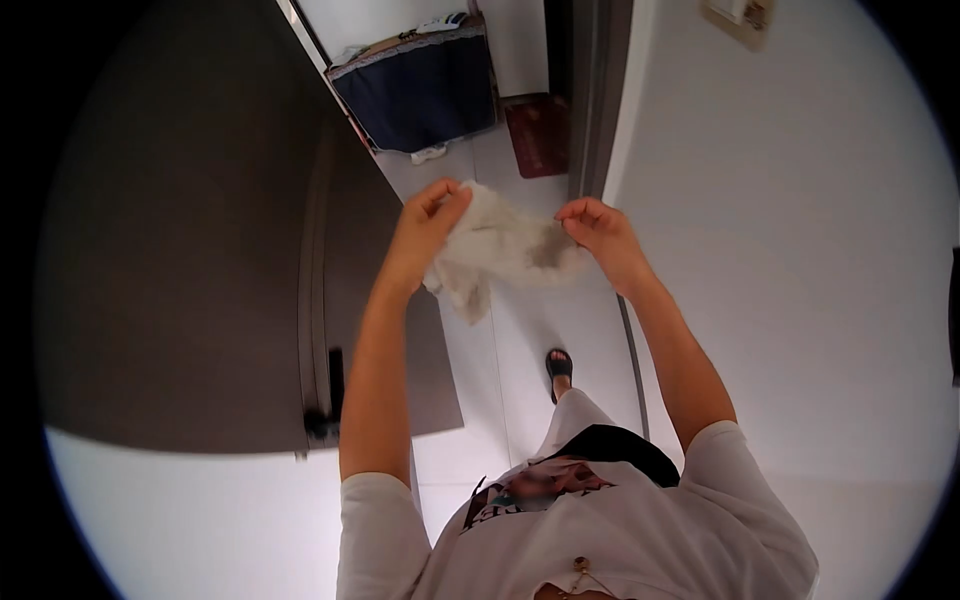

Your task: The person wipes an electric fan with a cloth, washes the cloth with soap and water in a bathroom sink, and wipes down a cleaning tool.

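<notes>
A whitish cloth (495, 235) with a grey, dirty-looking patch hangs in the air between my hands. My left hand (428, 228) pinches its upper left part between thumb and fingers. At the other side, my right hand (605, 240) has its thumb and fingertips closed at the cloth's right edge. Creased and slightly blurred, the cloth droops between the two hands, and a loose end dangles below my left hand.
A brown door (200, 250) with a black handle (320, 420) stands ajar on the left. Beyond the doorway are a dark-blue covered rack (415, 90) and a red mat (540, 135). A white wall (780, 250) rises on the right. My sandalled foot (559, 372) is on the tiled floor.
</notes>
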A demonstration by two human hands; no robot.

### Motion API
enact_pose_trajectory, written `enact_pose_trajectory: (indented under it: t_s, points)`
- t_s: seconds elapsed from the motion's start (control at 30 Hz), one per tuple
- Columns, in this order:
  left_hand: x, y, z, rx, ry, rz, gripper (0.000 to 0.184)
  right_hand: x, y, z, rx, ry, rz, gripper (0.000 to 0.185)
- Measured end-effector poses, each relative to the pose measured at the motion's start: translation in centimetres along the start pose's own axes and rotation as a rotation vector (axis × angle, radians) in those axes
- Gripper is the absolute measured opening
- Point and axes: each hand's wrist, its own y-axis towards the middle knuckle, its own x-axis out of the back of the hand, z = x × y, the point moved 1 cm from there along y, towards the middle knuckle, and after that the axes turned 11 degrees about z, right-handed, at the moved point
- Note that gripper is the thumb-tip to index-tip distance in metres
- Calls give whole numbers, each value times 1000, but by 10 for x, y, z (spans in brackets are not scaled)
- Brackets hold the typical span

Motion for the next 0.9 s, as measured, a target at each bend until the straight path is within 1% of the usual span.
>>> enact_pose_trajectory:
  t_s: [0.03, 0.1, 0.17, 0.2, 0.23, 0.27, 0.3, 0.33, 0.37, 0.4, 0.43, 0.47, 0.5, 0.53, 0.57, 0.6, 0.63, 0.67, 0.73, 0.77, 0.8, 0.83, 0.87, 0.9]
  points:
    - [5, 19, 2, 73, 43, 5, 18, 11, 24, -9, -9, -18, 11, 8]
    - [17, 55, 34, 6, 118, 36, 22, 26, 66, -27, -14, -19, 50, 7]
    - [31, 101, 44, 52, 286, 18, 18, 48, 122, -28, -28, -1, 74, 7]
    - [43, 124, 50, 52, 297, 17, 18, 59, 151, -28, -52, 16, 116, 8]
    - [54, 144, 57, 117, 290, 96, 18, 69, 177, -29, -82, 31, 158, 8]
    - [65, 161, 63, 185, 276, 175, 18, 77, 202, -32, -86, 34, 160, 8]
    - [76, 179, 66, 191, 271, 173, 18, 83, 228, -35, -85, 40, 191, 10]
    - [87, 175, 72, 217, 216, 142, 17, 75, 237, -40, -74, 34, 219, 12]
    - [97, 190, 76, 248, 166, 107, 19, 80, 256, -46, -70, 33, 222, 12]
    - [111, 207, 84, 245, 165, 104, 19, 81, 277, -54, -107, 63, 303, 16]
    - [127, 223, 94, 190, 88, 19, 18, 78, 298, -62, -146, 89, 384, 21]
    - [143, 242, 102, 134, 8, -66, 18, 76, 320, -72, -147, 80, 387, 21]
    - [157, 259, 109, 124, 1, -66, 18, 72, 339, -85, -165, -24, 473, 23]
    - [171, 277, 114, 100, -71, -88, 18, 71, 359, -97, -184, -126, 554, 25]
    - [186, 298, 118, 80, -140, -106, 18, 75, 385, -110, -221, -183, 638, 24]
    - [200, 315, 120, 77, -143, -93, 18, 74, 405, -125, -259, -239, 716, 23]
    - [215, 334, 117, 47, -172, -98, 19, 74, 429, -137, -239, -218, 683, 16]
    - [234, 358, 115, 13, -198, -102, 19, 80, 456, -144, -239, -227, 670, 16]
    - [273, 405, 124, -18, -210, -108, 19, 87, 509, -144, -208, -156, 458, 15]
    - [292, 427, 125, -31, -234, -132, 19, 95, 537, -151, -256, -66, 449, 13]
    - [306, 448, 123, -37, -242, -118, 19, 102, 559, -145, -258, -75, 434, 13]
    - [314, 450, 134, -34, -219, -126, 18, 102, 561, -153, -251, -61, 389, 14]
    - [327, 471, 131, 1, -205, -143, 17, 111, 581, -147, -271, -26, 350, 14]
    - [343, 503, 128, -25, -249, -139, 15, 125, 611, -137, -266, -116, 312, 14]
